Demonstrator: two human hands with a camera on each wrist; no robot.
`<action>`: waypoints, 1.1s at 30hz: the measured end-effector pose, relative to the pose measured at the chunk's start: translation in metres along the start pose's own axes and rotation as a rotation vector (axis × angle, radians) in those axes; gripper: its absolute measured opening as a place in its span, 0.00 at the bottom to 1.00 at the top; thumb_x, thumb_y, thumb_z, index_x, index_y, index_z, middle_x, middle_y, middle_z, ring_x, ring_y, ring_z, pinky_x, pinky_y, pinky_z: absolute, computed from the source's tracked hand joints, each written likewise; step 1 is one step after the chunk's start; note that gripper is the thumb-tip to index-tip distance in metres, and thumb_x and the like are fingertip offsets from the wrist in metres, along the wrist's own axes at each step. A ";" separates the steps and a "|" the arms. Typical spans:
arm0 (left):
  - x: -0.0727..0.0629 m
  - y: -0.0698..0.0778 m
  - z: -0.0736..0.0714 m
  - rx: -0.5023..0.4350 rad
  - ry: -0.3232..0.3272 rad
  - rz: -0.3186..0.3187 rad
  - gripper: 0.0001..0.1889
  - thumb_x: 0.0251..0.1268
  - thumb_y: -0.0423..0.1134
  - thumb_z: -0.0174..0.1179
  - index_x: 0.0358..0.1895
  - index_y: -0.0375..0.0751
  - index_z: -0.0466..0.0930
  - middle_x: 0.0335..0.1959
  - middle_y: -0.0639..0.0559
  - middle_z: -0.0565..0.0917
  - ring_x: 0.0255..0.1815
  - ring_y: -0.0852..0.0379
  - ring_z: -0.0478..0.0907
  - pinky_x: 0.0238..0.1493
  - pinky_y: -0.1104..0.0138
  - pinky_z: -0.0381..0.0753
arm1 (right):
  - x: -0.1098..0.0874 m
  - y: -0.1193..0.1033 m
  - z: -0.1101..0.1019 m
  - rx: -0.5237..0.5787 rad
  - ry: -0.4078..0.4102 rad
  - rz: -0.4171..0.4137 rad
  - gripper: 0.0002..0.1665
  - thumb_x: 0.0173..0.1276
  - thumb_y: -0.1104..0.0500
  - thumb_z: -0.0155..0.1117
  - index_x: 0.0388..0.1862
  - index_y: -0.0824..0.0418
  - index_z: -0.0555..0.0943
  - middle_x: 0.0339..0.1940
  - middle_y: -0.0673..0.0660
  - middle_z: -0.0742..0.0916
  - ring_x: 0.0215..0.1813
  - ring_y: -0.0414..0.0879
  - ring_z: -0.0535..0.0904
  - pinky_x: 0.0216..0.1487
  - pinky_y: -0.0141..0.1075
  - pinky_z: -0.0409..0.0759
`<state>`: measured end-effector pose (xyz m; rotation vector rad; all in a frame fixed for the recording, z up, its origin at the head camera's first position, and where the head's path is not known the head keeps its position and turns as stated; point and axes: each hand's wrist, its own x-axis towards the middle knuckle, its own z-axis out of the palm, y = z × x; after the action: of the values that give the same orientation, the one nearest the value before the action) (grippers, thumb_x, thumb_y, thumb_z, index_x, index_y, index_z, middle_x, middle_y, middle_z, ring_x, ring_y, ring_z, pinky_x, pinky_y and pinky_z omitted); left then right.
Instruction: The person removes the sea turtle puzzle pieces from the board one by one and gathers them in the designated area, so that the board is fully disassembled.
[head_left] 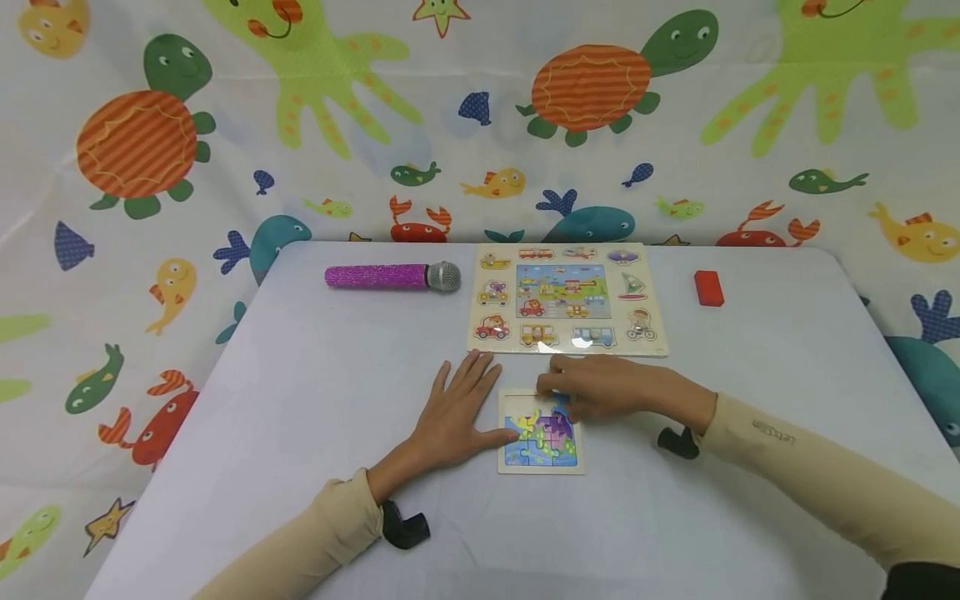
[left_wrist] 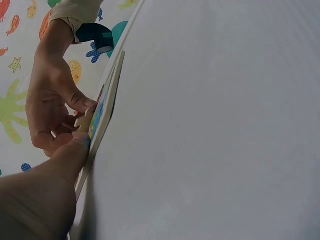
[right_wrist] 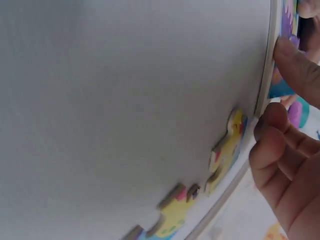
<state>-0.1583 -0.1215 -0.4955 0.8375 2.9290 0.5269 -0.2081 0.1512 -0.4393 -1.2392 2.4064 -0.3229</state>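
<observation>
A small square jigsaw puzzle (head_left: pixel 540 454) in a wooden frame lies on the table, its picture partly filled with blue, yellow and purple pieces. Bare wood shows along its upper left part. My left hand (head_left: pixel 453 421) lies spread on the table, thumb resting over the puzzle's left edge. Bent over the upper right corner, my right hand (head_left: pixel 607 387) pinches a puzzle piece (left_wrist: pixel 85 122) between thumb and fingers; the hand hides most of it in the head view. Two loose yellow pieces, one nearer (right_wrist: pixel 175 215) and one farther (right_wrist: pixel 227 150), lie beside the right hand.
Behind the puzzle lies a larger vehicle picture board (head_left: pixel 566 337). A purple glittery microphone (head_left: pixel 382 277) is at the back left, a red block (head_left: pixel 708 288) at the back right. A sea-animal cloth (head_left: pixel 337 75) hangs behind the white table (head_left: pixel 337 358).
</observation>
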 end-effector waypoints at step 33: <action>0.002 -0.002 0.001 -0.016 -0.015 -0.016 0.55 0.60 0.71 0.63 0.82 0.41 0.55 0.84 0.46 0.50 0.85 0.50 0.36 0.80 0.45 0.31 | -0.124 0.073 -0.014 0.482 0.263 0.384 0.11 0.68 0.65 0.70 0.49 0.58 0.83 0.38 0.49 0.84 0.45 0.48 0.77 0.47 0.31 0.80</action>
<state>-0.1610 -0.1216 -0.4972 0.8114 2.9110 0.5400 -0.2030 0.2951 -0.4239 -0.5389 2.4983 -0.9230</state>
